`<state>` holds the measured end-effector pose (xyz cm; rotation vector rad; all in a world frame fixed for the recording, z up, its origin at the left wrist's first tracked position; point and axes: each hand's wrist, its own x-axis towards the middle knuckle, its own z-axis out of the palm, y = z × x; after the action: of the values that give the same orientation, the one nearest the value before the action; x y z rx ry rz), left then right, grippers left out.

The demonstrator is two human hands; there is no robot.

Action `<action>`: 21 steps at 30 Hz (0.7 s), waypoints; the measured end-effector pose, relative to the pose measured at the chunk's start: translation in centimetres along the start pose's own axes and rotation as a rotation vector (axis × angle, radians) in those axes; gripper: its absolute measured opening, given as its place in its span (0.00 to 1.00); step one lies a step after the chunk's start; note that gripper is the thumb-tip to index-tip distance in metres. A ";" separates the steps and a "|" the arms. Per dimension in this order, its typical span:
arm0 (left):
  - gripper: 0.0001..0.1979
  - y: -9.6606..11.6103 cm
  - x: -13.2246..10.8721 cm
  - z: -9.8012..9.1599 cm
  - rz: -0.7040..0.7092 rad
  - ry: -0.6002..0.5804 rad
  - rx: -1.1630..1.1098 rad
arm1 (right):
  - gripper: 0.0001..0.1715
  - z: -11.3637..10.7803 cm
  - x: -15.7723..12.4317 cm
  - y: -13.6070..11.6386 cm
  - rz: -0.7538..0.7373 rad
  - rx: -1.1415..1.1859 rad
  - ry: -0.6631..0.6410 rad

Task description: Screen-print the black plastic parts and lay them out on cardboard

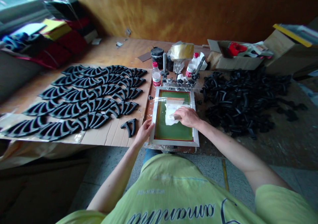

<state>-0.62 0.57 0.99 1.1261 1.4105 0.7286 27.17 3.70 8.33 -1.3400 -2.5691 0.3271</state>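
A screen printing frame with a pale metal rim and green mesh lies in front of me. White ink is spread over the middle of its mesh. My right hand is closed around a small pale squeegee that rests in the ink. At the frame's left rim, my left hand has its fingers bent against the edge; the fingertips are partly hidden. Just left of that hand, a single black curved plastic part lies on the cardboard. Metal hinge clamps hold the frame's far end.
Rows of black curved parts cover the cardboard at left. A heap of similar parts lies at right. Behind the frame stand red-capped bottles, a black tub and a tape roll. An open carton sits back right.
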 end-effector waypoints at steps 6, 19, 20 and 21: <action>0.35 0.0 -0.2 0.0 0.004 0.002 -0.001 | 0.19 2.3 -2.0 -0.8 -0.065 0.063 0.031; 0.26 10.3 -2.0 -1.6 0.208 0.071 -0.229 | 0.27 -7.1 4.0 8.7 0.369 0.105 0.584; 0.26 11.8 -1.8 -1.5 0.279 0.108 -0.248 | 0.24 -7.2 3.0 10.1 0.439 0.126 0.641; 0.27 13.3 -1.5 -1.3 0.352 0.137 -0.262 | 0.22 -6.9 1.9 11.2 0.516 0.144 0.664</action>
<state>0.97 4.10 13.89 1.1437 1.1959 1.2249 36.82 12.17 11.75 -1.6858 -1.6245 0.1107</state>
